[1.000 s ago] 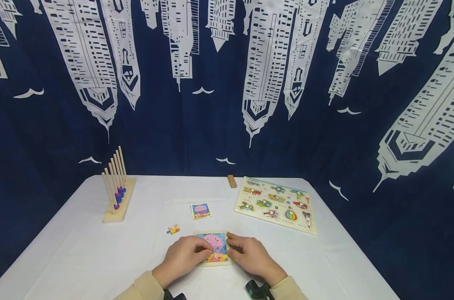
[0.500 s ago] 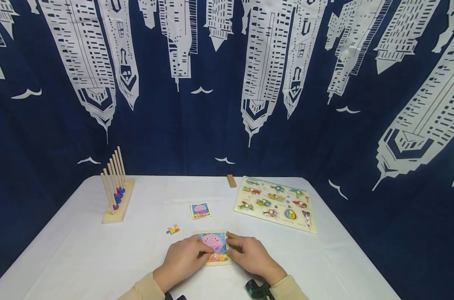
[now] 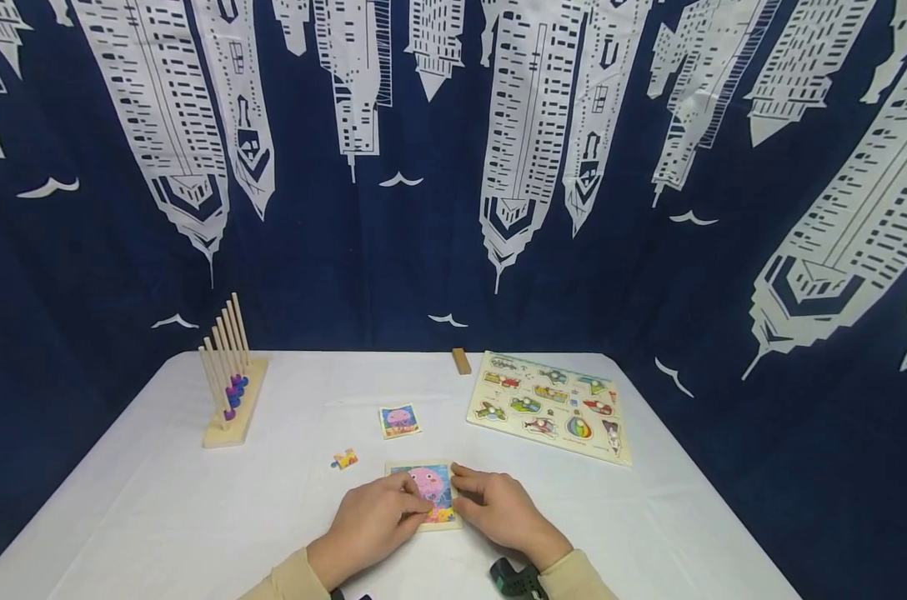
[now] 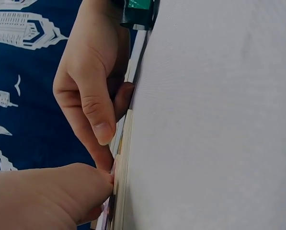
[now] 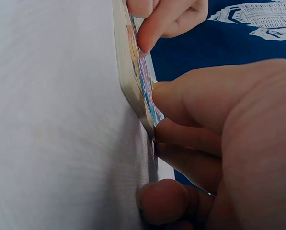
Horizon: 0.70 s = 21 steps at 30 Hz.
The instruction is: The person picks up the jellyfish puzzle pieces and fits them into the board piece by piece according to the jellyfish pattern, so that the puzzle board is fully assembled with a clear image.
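A small jigsaw puzzle board (image 3: 440, 525) with a pink cartoon picture lies near the middle of the white table. Over its lower left part bends my left hand (image 3: 374, 521), thumb and fingertips together at a puzzle piece; a thin wooden edge (image 4: 117, 167) stands slightly proud of the board beside those fingertips in the left wrist view. My right hand (image 3: 506, 512) holds the board's right edge, thumb toward the front and index finger near the far corner. Beyond the board lie a loose yellow puzzle piece (image 3: 344, 459) and a small square picture card (image 3: 399, 421). My left hand hides much of the board.
At the back left stands a wooden peg rack (image 3: 232, 375) with purple and blue beads low on its pegs. A large vehicle peg puzzle (image 3: 549, 408) lies back right, near a small brown wooden block (image 3: 461, 361). A blue skyline-print cloth (image 3: 393, 250) hangs behind the table.
My left hand has shifted slightly right and toward the front over the board, uncovering its upper left corner. The right hand stays at the board's edge.
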Motion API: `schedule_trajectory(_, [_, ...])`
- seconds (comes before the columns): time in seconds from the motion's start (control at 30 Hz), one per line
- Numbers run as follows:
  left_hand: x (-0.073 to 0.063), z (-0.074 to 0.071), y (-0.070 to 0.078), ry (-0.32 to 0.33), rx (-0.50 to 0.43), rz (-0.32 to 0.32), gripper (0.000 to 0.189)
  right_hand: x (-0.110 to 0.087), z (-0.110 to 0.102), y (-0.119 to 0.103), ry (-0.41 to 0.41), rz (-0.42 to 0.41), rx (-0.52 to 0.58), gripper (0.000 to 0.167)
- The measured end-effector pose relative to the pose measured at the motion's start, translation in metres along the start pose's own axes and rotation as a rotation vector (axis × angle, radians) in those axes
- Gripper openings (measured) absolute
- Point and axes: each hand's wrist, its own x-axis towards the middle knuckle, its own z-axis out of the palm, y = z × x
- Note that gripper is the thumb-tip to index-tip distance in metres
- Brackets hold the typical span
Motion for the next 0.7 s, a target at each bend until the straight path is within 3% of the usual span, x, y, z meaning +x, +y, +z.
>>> schedule_trajectory(0.17, [0.0,0.003,-0.003,0.004,-0.028,-0.066,0.007,0.0,0.0,-0.001,-0.005,0.004,0.001,0.043])
schedule_trajectory(0.37, [0.0,0.002,-0.006,0.016,-0.061,-0.061,0.004,0.001,-0.001,-0.001,-0.005,0.001,0.0,0.043])
schedule_trajectory(0.43, [0.0,0.0,-0.008,0.027,-0.09,-0.098,0.004,0.001,-0.001,-0.001,-0.005,0.004,0.005,0.043])
schedule_trajectory(0.53, [-0.001,-0.006,-0.014,0.063,-0.12,-0.232,0.004,0.001,0.0,-0.001,-0.005,0.004,0.011,0.043])
schedule_trajectory(0.7, [-0.002,-0.026,-0.04,0.144,-0.086,-0.551,0.012,0.001,0.0,-0.002,-0.01,-0.001,0.012,0.043])
